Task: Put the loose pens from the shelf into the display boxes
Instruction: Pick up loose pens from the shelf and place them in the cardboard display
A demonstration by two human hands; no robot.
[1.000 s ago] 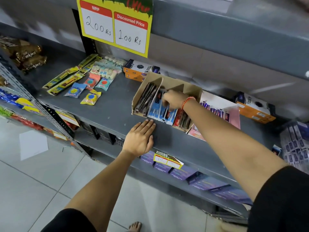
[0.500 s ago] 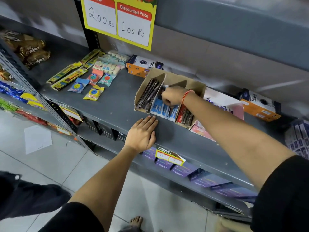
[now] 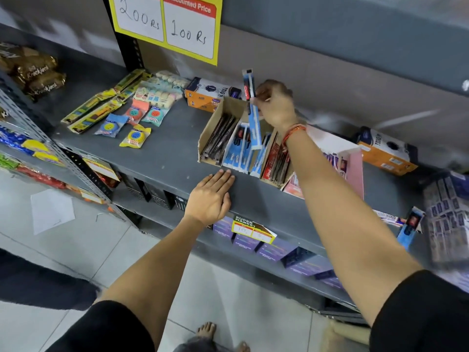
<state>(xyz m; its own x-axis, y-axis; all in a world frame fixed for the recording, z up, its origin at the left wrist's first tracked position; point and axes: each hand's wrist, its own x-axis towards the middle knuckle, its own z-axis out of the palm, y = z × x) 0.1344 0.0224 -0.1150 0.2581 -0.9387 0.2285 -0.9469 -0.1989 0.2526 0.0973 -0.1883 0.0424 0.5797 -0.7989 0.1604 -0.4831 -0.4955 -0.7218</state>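
A brown cardboard display box with compartments stands on the grey shelf. Dark pens fill its left slot, blue-carded pens the middle, red-packed pens the right. My right hand is raised over the box's back, pinching a blue-carded pen pack that stands nearly upright above the middle slot. My left hand lies flat, palm down, on the shelf's front edge just before the box. Another blue-carded pen lies at the shelf's right front edge.
Orange-and-navy boxes sit behind the display box and at far right. A pink-and-white box adjoins on the right. Eraser and sharpener packets lie to the left. A yellow price sign hangs above. Tiled floor below.
My right hand has risen out of the middle slot, lifting a blue-carded pen pack up above the box. My left hand has stayed flat on the shelf edge.
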